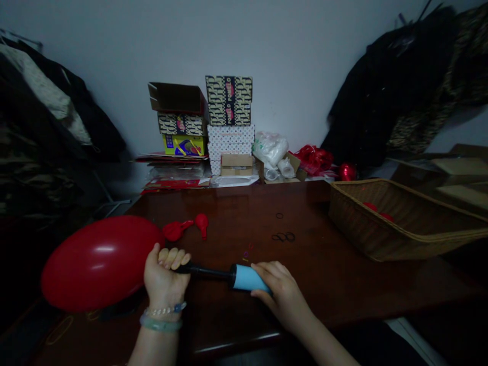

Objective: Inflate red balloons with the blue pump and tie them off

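A hand-held balloon pump [214, 273] with a black shaft and a light blue barrel lies level above the near part of the table. My left hand [166, 272] is closed around its black end. Against that hand, on its left, sits a large inflated red balloon [102, 262]; its neck is hidden by my fingers. My right hand [280, 292] wraps the right end of the blue barrel. Just beyond my left hand lie two flat red balloons [176, 231], and several black rings [284, 237] rest farther right.
On the right of the dark wooden table [244, 203] stands a wicker basket [366, 229] with red things inside. Stacked boxes [229, 101] and plastic bags [270, 147] line the wall behind. Coats [377, 96] hang on both sides.
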Demonstrator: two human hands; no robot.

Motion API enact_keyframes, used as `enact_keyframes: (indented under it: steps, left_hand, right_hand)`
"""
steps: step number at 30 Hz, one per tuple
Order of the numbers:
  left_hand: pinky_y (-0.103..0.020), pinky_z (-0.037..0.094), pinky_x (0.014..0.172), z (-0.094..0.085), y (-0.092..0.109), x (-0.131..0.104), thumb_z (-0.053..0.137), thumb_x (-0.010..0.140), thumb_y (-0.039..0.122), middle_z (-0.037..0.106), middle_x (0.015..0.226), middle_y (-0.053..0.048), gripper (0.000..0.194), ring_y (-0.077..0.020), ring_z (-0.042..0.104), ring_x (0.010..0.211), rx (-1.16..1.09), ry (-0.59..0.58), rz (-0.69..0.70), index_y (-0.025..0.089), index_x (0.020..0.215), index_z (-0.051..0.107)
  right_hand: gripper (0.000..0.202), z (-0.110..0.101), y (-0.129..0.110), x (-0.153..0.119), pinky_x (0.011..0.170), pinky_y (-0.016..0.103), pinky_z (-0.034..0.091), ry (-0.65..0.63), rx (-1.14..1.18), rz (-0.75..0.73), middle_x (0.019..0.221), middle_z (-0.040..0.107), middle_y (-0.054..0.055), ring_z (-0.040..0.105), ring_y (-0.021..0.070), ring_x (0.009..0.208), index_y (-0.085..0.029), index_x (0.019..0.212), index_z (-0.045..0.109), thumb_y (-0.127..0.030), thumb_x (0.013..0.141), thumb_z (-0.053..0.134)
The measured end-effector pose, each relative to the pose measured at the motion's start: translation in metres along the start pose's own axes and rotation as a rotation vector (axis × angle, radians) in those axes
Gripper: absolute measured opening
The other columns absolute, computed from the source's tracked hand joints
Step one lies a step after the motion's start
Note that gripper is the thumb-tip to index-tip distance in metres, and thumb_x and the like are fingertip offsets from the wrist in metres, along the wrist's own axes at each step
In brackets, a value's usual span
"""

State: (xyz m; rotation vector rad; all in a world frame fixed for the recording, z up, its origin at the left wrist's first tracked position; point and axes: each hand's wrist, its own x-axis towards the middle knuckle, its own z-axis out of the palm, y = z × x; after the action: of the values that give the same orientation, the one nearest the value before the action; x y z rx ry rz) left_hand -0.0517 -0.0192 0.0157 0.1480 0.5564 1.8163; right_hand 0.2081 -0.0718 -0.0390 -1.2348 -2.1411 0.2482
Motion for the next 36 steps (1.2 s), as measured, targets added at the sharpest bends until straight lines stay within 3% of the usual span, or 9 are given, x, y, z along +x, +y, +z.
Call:
enact_keyframes:
  steps: [6,10,21,26,36]
  left_hand:
    - [-0.024,0.026,0.039,0.002,-0.025,-0.008,0.057,0.079,0.02,0.022,0.04,0.008,0.046,-0.0074,0.023,0.034,0.016,-0.017,-0.117,0.02,0.055,0.018]
    - [-0.024,0.027,0.039,0.004,-0.032,-0.011,0.058,0.079,0.021,0.021,0.04,0.009,0.046,-0.0071,0.023,0.033,0.031,-0.02,-0.126,0.02,0.055,0.018]
    - [-0.024,0.028,0.039,-0.006,0.004,0.007,0.054,0.079,0.019,0.023,0.039,0.008,0.044,-0.0072,0.025,0.033,-0.006,0.011,-0.014,0.02,0.056,0.016]
    - [-0.023,0.027,0.039,-0.004,0.011,0.006,0.051,0.08,0.018,0.023,0.039,0.009,0.043,-0.0069,0.025,0.033,-0.017,0.02,0.025,0.02,0.057,0.015]
    - [-0.023,0.027,0.04,0.003,-0.028,-0.008,0.058,0.076,0.019,0.022,0.041,0.009,0.047,-0.0064,0.024,0.034,-0.004,-0.001,-0.107,0.02,0.056,0.015]
  right_hand:
    - [0.049,0.013,-0.025,0.0,0.091,0.042,0.045,0.001,0.027,0.09,0.118,0.061,0.01,0.054,0.0254,0.103,-0.022,0.129,0.052,-0.031,0.083,0.065]
    - [0.053,0.015,-0.032,0.003,0.091,0.039,0.045,-0.005,0.02,0.099,0.118,0.061,0.008,0.054,0.0242,0.103,-0.023,0.129,0.052,-0.029,0.08,0.07]
    - [0.052,-0.017,0.001,0.007,0.088,0.039,0.046,-0.09,-0.025,0.02,0.118,0.062,0.008,0.057,0.0234,0.101,-0.026,0.131,0.051,-0.039,0.083,0.066]
    - [0.05,-0.021,0.002,0.007,0.088,0.04,0.046,-0.073,-0.066,0.023,0.118,0.062,0.009,0.056,0.0237,0.101,-0.026,0.129,0.052,-0.037,0.083,0.066]
    - [0.051,0.007,-0.025,0.003,0.092,0.043,0.044,-0.002,-0.067,0.076,0.121,0.061,0.009,0.054,0.026,0.105,-0.024,0.128,0.052,-0.03,0.081,0.068]
